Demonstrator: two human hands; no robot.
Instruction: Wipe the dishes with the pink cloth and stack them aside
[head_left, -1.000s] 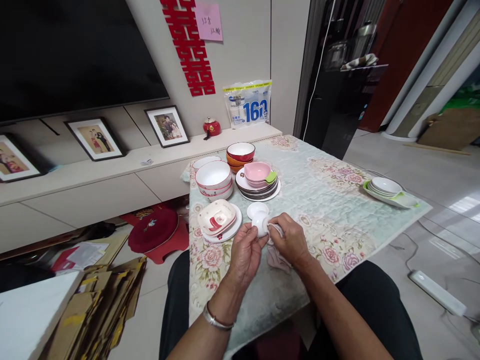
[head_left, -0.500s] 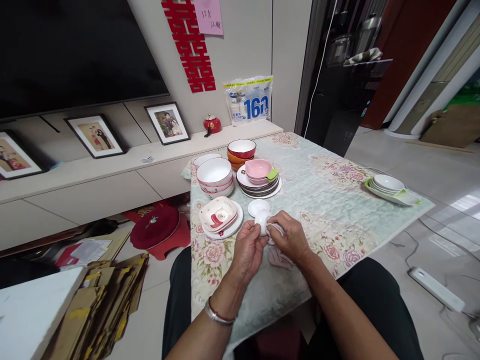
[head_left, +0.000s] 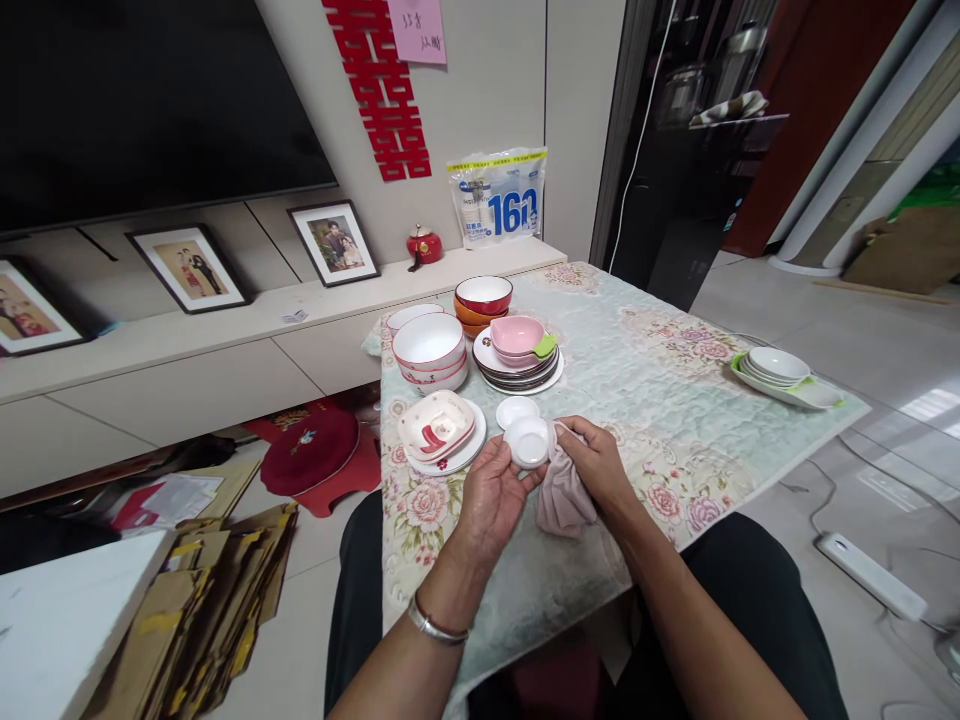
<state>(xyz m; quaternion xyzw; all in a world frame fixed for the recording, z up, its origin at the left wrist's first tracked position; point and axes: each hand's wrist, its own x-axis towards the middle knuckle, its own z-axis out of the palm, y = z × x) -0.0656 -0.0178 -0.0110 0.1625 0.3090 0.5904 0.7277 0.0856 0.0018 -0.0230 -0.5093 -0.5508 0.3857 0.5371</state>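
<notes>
A small white dish (head_left: 528, 442) is held between the thumb and fingers of my left hand (head_left: 491, 495), its round face turned toward me. My right hand (head_left: 596, 463) grips a pale pink cloth (head_left: 564, 495) that hangs down beside the dish and touches its right edge. Just beyond lies another small white dish (head_left: 516, 411) on the tablecloth. Left of my hands, a cream square bowl (head_left: 436, 425) with a red pattern rests on a white plate (head_left: 472, 450).
White bowls with red rims (head_left: 429, 345), red and orange bowls (head_left: 484, 293) and plates topped by a pink bowl (head_left: 517, 337) stand at the back of the table. Small white dishes on a green-edged tray (head_left: 795, 390) sit at the right corner. A red stool (head_left: 322, 465) stands on the floor.
The white dish has turned so its round face shows, and the cloth has come off its face to the right side and hangs lower. My right hand has moved slightly right.
</notes>
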